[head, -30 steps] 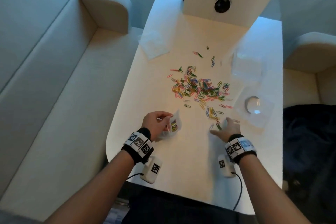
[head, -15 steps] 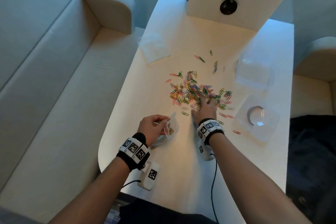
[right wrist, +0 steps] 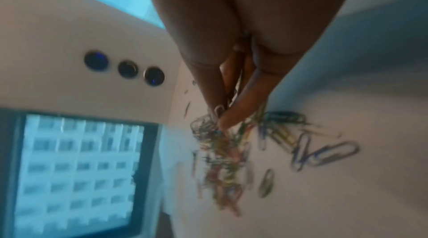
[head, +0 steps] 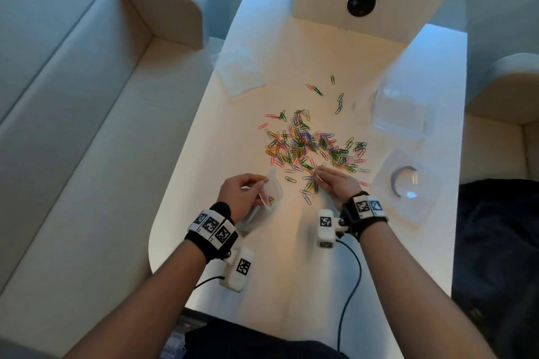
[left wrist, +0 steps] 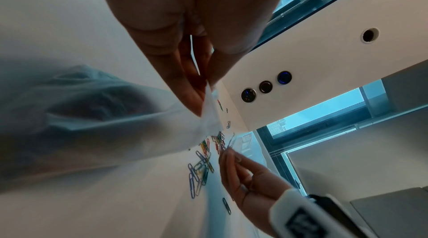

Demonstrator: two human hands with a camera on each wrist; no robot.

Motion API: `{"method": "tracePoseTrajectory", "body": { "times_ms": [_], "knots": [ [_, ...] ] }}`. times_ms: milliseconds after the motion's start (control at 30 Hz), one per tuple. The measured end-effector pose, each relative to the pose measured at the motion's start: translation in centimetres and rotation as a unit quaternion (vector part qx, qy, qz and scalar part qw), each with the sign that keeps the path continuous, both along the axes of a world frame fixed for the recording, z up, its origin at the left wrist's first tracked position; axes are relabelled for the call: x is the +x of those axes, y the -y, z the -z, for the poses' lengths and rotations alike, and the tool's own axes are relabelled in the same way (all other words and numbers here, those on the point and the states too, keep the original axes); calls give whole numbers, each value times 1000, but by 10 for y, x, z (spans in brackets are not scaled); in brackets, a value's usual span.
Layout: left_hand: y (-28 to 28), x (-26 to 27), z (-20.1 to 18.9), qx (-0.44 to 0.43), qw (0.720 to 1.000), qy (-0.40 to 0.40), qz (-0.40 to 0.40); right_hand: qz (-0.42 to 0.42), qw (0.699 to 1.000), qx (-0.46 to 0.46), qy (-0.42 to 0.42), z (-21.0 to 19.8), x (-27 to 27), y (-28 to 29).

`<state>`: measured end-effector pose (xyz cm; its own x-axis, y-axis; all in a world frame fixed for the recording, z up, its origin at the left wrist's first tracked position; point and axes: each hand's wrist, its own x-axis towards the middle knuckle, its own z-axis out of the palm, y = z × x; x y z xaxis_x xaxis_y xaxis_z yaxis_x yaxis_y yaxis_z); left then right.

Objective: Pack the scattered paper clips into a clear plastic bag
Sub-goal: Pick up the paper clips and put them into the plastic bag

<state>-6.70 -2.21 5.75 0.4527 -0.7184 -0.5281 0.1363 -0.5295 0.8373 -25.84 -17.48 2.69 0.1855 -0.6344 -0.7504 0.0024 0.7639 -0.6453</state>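
Observation:
A heap of coloured paper clips (head: 309, 146) lies scattered mid-table, and a smaller bunch (head: 309, 191) lies nearer me. My left hand (head: 243, 194) pinches the rim of a small clear plastic bag (head: 269, 198) that has a few clips inside; the pinched edge of the bag (left wrist: 209, 113) shows in the left wrist view. My right hand (head: 335, 183) pinches a pale paper clip (right wrist: 219, 111) between fingertips at the heap's near edge, and that clip (left wrist: 231, 141) also shows in the left wrist view. The hands are a short way apart.
Spare clear bags (head: 239, 68) lie at the table's far left. A clear box (head: 401, 112) and a clear lid with a ring (head: 407, 183) sit at the right. A white panel with dark round buttons (head: 360, 3) rises at the back. Cushioned seats flank the table.
My right hand went out into the heap, then drew back toward me with a clip pinched. The left hand stayed put, holding the bag.

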Motion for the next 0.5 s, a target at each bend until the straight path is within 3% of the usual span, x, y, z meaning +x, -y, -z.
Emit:
{"method": "tracePoseTrajectory", "body": {
  "times_ms": [67,167,267,400,500],
  "knots": [
    [3,-5,2,0,1000,-11,-1,1,994,39,99,-18,2,-9],
    [8,-15,6,-7,1000,-19,-6,-139,985,-4,101,-39,15,-30],
    [14,-21,9,-15,1000,-7,3,-277,953,-119,-20,-38,27,-47],
    [18,-27,8,-24,999,-10,22,-310,893,-236,-223,-35,40,-52],
    [21,-29,9,-25,999,-8,25,-359,844,-285,-279,-36,48,-55]
  ]
}}
